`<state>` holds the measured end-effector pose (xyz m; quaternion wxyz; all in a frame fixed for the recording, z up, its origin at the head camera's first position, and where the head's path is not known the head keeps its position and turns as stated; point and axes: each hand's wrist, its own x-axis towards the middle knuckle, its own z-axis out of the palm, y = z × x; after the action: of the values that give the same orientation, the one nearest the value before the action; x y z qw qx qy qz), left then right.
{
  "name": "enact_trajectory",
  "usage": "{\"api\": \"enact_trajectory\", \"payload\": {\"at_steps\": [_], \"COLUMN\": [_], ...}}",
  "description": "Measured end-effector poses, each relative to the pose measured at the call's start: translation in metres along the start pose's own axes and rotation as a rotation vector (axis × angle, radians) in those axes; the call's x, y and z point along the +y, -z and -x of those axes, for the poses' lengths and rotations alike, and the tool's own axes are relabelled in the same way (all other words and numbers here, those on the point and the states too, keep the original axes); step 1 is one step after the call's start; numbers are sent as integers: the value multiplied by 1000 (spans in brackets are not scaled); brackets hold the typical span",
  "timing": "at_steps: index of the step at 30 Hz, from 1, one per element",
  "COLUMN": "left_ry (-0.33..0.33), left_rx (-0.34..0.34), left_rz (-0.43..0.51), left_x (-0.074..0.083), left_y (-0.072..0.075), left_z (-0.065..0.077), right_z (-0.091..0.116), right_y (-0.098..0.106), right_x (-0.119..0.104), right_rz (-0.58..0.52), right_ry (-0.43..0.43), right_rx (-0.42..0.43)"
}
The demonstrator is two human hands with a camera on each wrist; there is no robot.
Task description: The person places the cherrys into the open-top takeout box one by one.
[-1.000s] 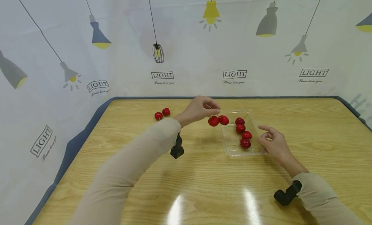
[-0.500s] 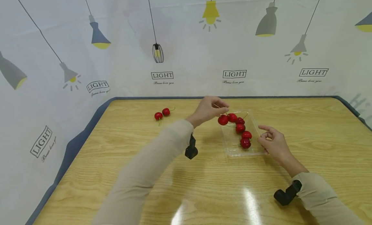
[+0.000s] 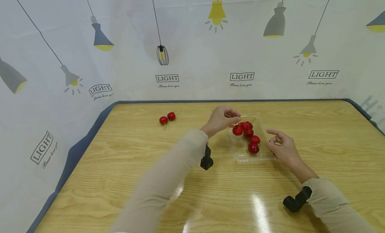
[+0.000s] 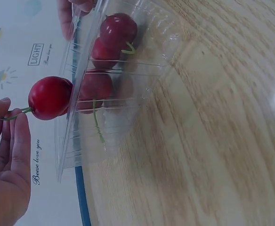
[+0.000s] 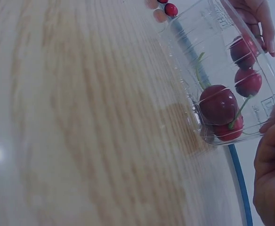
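Note:
My left hand (image 3: 222,120) pinches the green stems of a pair of red cherries (image 3: 237,130) between thumb and fingertips. In the left wrist view the nearer held cherry (image 4: 50,98) hangs right at the rim of a clear plastic box (image 4: 74,94), with the second mostly hidden behind it. Several cherries (image 3: 254,148) lie inside the box (image 3: 240,157), some with stems showing. On the other side my right hand (image 3: 282,149) pinches the box's right edge between thumb and fingers, as the right wrist view also shows at the box wall (image 5: 264,70).
Two more cherries (image 3: 167,118) with stems lie on the wooden table (image 3: 135,149), at the back left. Behind the table's blue-edged far side hangs a white cloth (image 3: 192,52) printed with lamps. A black wrist camera (image 3: 206,159) sits below the left wrist.
My left hand has carried the pair of cherries to the right and then lowered it over the box's far left part. The right hand has stayed in place at the box edge.

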<state>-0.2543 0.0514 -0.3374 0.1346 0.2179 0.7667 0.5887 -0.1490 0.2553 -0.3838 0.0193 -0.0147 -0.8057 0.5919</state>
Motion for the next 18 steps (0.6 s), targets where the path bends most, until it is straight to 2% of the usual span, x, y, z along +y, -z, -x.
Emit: {"api": "enact_trajectory", "payload": {"at_steps": [3, 10, 18], "left_ry": [3, 36, 44], "left_rx": [25, 60, 83], "left_rz": [15, -37, -39], "left_x": [-4, -8, -8], "left_y": [-3, -12, -16], "left_z": [-1, 1, 2], "right_z": [0, 0, -1], "right_y": [-1, -1, -1], "right_x": [-1, 0, 0], "right_rz": [14, 12, 10], "right_ry": [-3, -9, -2], "right_rx": [-1, 2, 0]}}
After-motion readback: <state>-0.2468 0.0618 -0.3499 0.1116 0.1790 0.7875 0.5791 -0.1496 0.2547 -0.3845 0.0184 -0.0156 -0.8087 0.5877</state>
